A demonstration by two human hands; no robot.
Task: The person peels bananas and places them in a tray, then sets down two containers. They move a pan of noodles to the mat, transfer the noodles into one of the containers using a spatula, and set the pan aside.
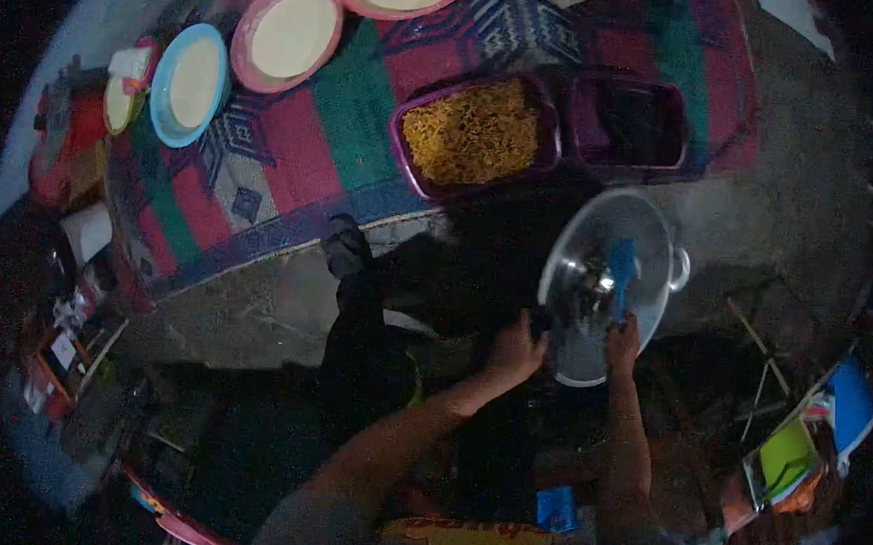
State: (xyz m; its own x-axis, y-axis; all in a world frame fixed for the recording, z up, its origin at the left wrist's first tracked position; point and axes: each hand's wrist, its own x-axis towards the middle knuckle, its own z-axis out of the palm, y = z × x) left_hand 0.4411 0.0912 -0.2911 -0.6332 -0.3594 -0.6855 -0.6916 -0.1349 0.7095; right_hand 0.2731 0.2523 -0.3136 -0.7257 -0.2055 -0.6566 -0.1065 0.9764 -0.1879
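Note:
A wide metal pot (574,242) with side handles is tilted in front of me. My left hand (519,349) is closed around the dark handle at its near left side. My right hand (624,344) is wrapped round the handle of a blue spatula (623,261), whose flat blade reaches down into the pot. Some dark bits and bright glints show on the pot's inside, too dim to make out. Just beyond the pot, a purple tub (404,163) holds a heap of yellow-brown noodle-like food (473,131).
A second purple tub (624,162) stands beside the first on a striped woven mat (350,135). Farther left are a blue basin (159,110) and pink basins (247,50) of pale liquid. A dark shoe (344,248) is at the mat's edge. Green (787,459) and blue items lie at right.

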